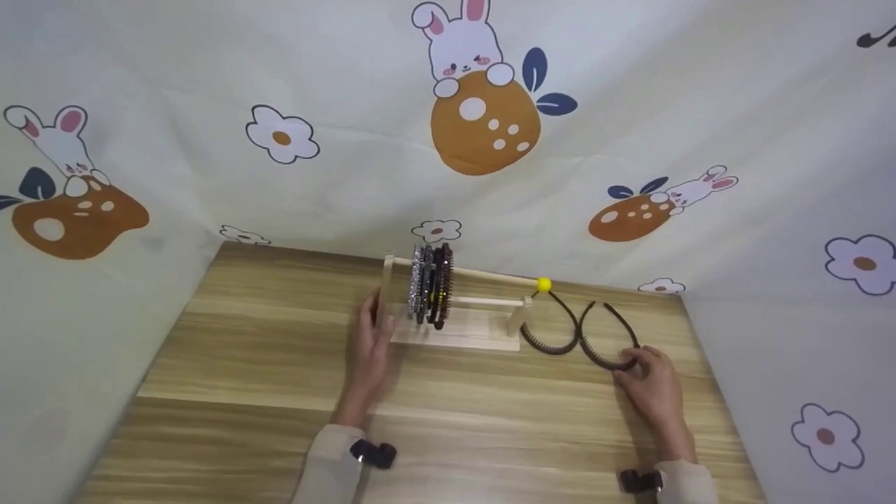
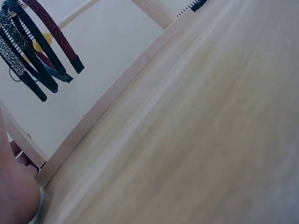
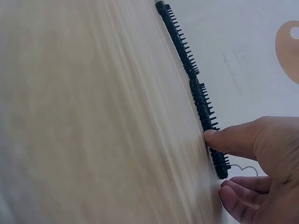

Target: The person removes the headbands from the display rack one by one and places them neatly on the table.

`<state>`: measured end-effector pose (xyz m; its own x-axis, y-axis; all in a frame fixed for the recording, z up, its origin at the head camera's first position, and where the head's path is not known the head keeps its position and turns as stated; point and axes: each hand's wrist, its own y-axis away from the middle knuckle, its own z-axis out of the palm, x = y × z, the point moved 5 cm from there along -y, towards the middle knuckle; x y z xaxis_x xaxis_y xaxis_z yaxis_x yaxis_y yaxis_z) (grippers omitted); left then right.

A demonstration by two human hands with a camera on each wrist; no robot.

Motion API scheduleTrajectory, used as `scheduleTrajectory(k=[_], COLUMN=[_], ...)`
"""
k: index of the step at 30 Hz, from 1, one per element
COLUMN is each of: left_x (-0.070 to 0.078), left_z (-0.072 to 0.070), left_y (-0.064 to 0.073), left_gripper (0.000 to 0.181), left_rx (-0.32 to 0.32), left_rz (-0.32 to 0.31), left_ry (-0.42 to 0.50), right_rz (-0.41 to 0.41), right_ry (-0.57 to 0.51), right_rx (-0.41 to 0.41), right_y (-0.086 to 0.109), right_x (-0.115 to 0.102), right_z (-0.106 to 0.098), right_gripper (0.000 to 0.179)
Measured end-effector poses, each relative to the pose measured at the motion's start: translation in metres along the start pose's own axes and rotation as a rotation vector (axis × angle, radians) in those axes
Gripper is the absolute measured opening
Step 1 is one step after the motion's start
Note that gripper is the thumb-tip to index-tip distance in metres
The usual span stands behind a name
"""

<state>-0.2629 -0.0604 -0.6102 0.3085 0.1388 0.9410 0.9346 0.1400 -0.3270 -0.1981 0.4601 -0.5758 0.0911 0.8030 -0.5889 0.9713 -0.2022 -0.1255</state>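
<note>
A wooden headband stand sits on the table, with several headbands, some glittery and some dark, hanging at its left end. My left hand holds the stand's left upright; the left wrist view shows fingertips beyond the post. Two dark toothed headbands lie side by side to the right of the stand. The right one is pinched near its outer side by my right hand, thumb against the band. Beside it lies the other headband, partly behind the stand's right end.
A yellow ball caps the right end of the upper rod. Pale cloth with rabbit and flower prints rises behind and beside the wood-grain table. Dark wrist devices sit at both sleeves.
</note>
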Motion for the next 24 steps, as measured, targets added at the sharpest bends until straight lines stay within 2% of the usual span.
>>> scheduleTrajectory(k=[5,8,12,20,24], left_x=[0.001,0.001,0.002,0.001,0.000], left_z=[0.000,0.000,0.000,-0.001,-0.001], left_y=[0.001,0.000,-0.001,0.001,0.001], left_gripper=[0.055,0.056,0.058,0.058,0.058], left_rx=[0.002,0.004,0.006,0.004,0.006], left_rz=[-0.005,0.009,0.038,0.013,0.001], left_ry=[0.004,0.006,-0.004,-0.025,-0.027], right_rz=[0.043,0.064,0.067,-0.015,-0.061], right_ry=[-0.009,-0.016,-0.036,-0.018,-0.045], right_rx=[-0.016,0.023,0.104,0.247,0.327], right_y=[0.001,0.003,0.006,0.011,0.013], right_x=[-0.003,-0.006,-0.015,-0.036,-0.046], right_z=[0.000,-0.003,-0.007,-0.013,-0.016], right_gripper=[0.059,0.061,0.054,0.041,0.036])
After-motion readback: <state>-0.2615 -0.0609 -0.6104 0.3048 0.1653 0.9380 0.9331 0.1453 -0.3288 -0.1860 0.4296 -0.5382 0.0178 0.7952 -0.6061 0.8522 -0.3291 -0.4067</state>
